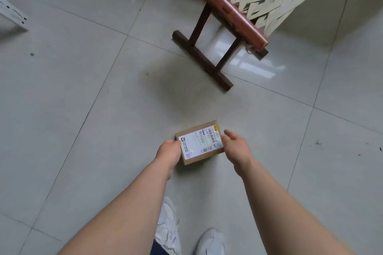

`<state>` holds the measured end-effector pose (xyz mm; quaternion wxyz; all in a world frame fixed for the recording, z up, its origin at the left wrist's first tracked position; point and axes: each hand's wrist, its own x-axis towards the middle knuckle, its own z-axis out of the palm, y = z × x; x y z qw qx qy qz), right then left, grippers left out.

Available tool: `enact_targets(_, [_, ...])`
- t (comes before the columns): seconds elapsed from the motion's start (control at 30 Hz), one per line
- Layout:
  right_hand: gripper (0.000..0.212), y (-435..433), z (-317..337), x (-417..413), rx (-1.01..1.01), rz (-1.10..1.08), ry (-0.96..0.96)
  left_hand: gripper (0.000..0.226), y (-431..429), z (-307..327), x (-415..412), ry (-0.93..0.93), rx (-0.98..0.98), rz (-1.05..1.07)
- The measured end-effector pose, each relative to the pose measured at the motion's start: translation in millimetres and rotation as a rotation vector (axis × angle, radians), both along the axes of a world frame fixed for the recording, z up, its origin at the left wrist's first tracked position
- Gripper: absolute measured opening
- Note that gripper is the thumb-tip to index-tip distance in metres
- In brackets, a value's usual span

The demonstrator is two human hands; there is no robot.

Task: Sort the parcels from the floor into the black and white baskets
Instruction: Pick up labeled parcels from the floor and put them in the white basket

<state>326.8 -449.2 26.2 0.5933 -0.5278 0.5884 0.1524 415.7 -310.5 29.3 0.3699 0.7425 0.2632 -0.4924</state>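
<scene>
A small brown cardboard parcel with a white shipping label on top is between my two hands above the grey tiled floor. My left hand grips its left end, fingers curled under and out of sight. My right hand is at its right end with the thumb against the box's upper right edge; its fingers are hidden below. No black or white basket is in view.
A wooden folding cot with woven cream straps and dark legs stands ahead to the right. A white metal bracket shows at the far left edge. My white shoes are below the parcel.
</scene>
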Motion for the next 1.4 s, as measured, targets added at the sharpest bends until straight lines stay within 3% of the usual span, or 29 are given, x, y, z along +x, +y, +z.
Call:
enact_targets(0.1, [0.027, 4, -31, 4, 0.045, 0.054, -0.029, 0.021, -4, -33, 0, 0.048, -0.05, 0.07])
enact_targets(0.2, [0.031, 6, -40, 6, 0.05, 0.088, -0.053, 0.023, -6, -36, 3, 0.064, -0.087, 0.123])
enact_targets(0.33, [0.032, 10, -8, 9, 0.119, 0.022, -0.074, 0.019, 0, -3, 17, -0.025, -0.071, 0.153])
enact_targets(0.43, [0.028, 17, 43, 20, 0.185, -0.098, -0.108, 0.028, 9, 42, 34, -0.132, -0.039, 0.185])
enact_targets(0.6, [0.029, 29, 159, 49, 0.21, -0.229, -0.114, 0.042, 33, 159, 64, -0.321, -0.011, 0.223])
enact_targets(0.67, [0.03, 34, 211, 62, 0.206, -0.248, -0.154, 0.034, 44, 217, 73, -0.402, -0.041, 0.251])
enact_targets(0.77, [0.014, 41, 293, 79, 0.181, -0.201, -0.247, 0.017, 68, 305, 84, -0.424, -0.134, 0.326])
enact_targets(0.93, [0.016, 65, 434, 98, 0.152, -0.001, -0.447, 0.018, 113, 446, 85, -0.458, -0.268, 0.487])
enact_targets(1.13, [0.018, 125, 579, 100, 0.162, 0.291, -0.616, 0.026, 184, 597, 39, -0.651, -0.248, 0.662])
enact_targets(1.3, [0.011, 192, 670, 82, 0.134, 0.54, -0.695, 0.013, 258, 683, -35, -0.748, -0.17, 0.737])
enact_targets(1.4, [0.02, 235, 710, 67, 0.159, 0.698, -0.743, 0.005, 298, 719, -75, -0.807, -0.118, 0.801])
